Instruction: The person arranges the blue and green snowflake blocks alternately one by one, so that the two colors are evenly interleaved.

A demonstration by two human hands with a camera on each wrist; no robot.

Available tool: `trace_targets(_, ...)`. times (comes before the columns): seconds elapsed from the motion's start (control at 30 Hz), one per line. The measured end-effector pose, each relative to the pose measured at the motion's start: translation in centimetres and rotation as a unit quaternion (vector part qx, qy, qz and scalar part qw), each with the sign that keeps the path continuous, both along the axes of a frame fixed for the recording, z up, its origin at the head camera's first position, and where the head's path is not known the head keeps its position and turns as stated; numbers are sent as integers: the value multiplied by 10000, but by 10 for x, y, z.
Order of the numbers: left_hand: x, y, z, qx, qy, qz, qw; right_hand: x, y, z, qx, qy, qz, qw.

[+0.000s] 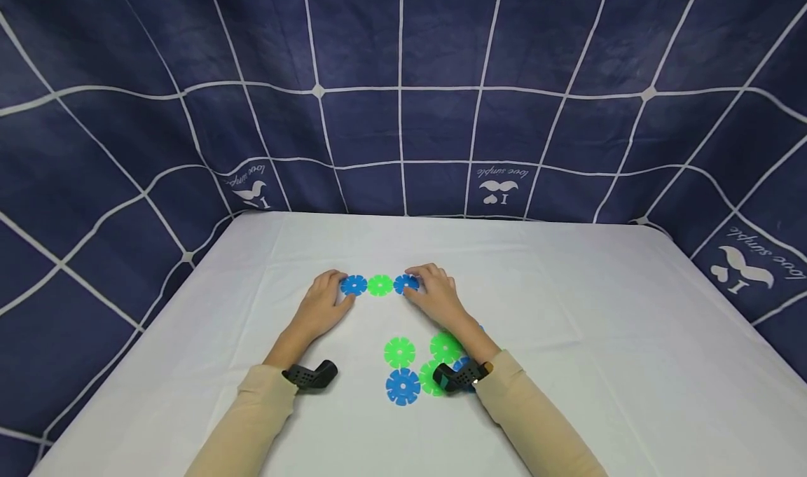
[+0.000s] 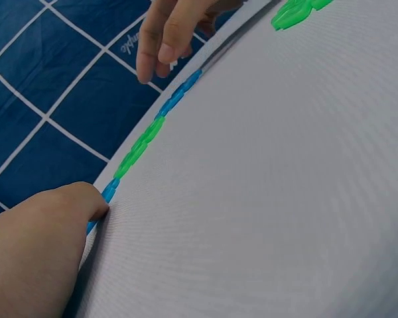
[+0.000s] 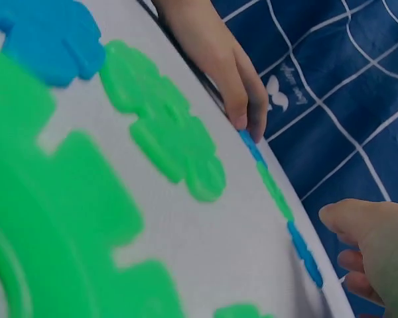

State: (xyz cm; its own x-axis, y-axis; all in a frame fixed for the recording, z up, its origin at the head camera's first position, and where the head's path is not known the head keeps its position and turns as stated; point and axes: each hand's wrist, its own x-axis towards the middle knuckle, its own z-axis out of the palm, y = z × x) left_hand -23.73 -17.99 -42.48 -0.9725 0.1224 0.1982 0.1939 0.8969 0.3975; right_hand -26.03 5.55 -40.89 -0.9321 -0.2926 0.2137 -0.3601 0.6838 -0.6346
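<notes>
Three toothed plastic discs lie in a row on the white table: a left blue disc [image 1: 354, 286], a green disc [image 1: 380, 285] and a right blue disc [image 1: 404, 283]. My left hand [image 1: 320, 305] holds the left blue disc between thumb and fingers at its outer edge; in the right wrist view these fingertips of the left hand [image 3: 215, 59] meet the disc. My right hand [image 1: 441, 300] is around the right blue disc, thumb and fingers spread. Both wrist views show a gap between the right hand [image 2: 176, 33] and that disc.
Nearer the body lie a loose green disc [image 1: 400, 352], a blue disc [image 1: 403, 386] and several more green and blue discs, partly hidden under the right wrist. A dark blue checked cloth [image 1: 441, 127] hangs behind the white table [image 1: 555, 288].
</notes>
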Motion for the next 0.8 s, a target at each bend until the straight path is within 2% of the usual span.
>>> trace_targets(0.37, 1, -1, -1, -55, 109, -25, 9999, 15, -9, 38, 377, -52, 705, 9968)
trace_targets(0.47, 1, -1, -2, -74, 143, -8, 9999, 21, -7, 44, 458, -138, 985, 9940)
trace_targets(0.63, 0, 0, -1, -22, 119, 8, 9999, 33, 0, 42, 589, -353, 1497, 9863)
trace_targets(0.8, 1, 1, 0, 12, 53, 4, 10000, 47, 5, 32, 754, -537, 1892, 9776)
